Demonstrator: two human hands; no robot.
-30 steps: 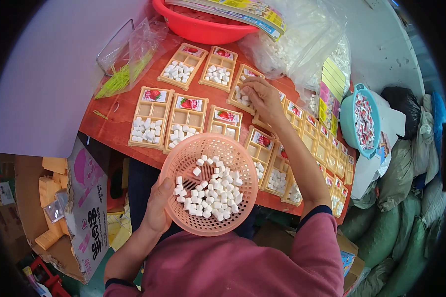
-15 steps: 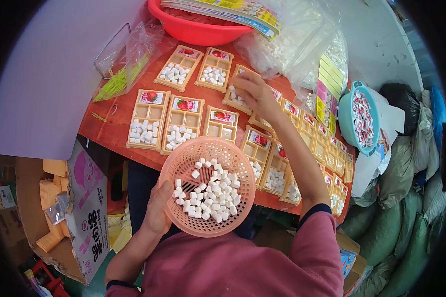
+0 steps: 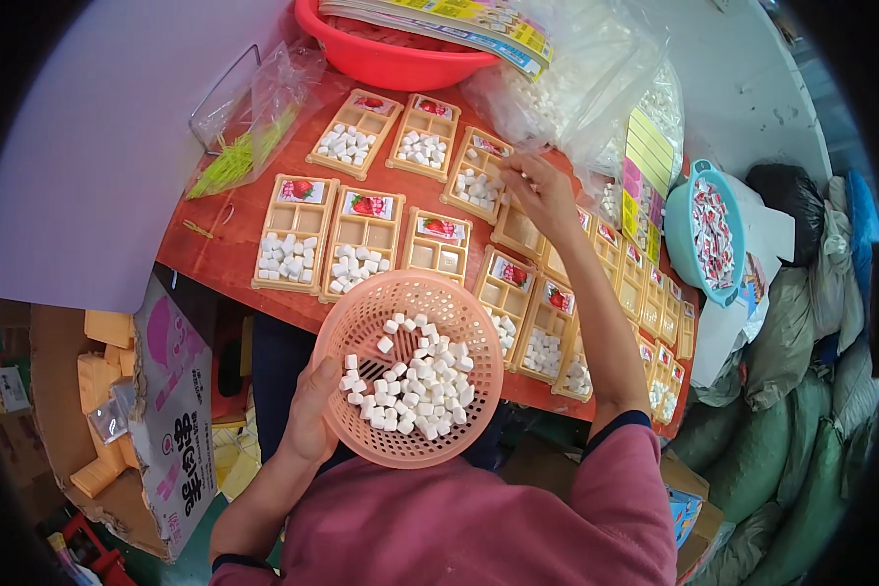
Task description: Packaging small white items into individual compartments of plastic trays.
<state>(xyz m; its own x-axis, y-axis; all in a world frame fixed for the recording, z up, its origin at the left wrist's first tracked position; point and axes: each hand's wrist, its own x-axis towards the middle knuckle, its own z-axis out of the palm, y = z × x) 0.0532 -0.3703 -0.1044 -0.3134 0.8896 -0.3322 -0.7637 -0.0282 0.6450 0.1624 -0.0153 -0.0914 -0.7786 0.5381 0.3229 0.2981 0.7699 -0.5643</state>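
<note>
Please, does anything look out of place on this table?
Only small things: in the tray by the right hand, one white piece sits apart from the pile; yellow-green strips lie loose on the red tabletop, away from their bundle.

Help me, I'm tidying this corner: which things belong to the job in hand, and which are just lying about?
In the job:
left hand, holding the pink basket
white pieces in it
right hand, at the divided trays

Apparently just lying about:
red basin
green strips
green sacks
black bag
</note>
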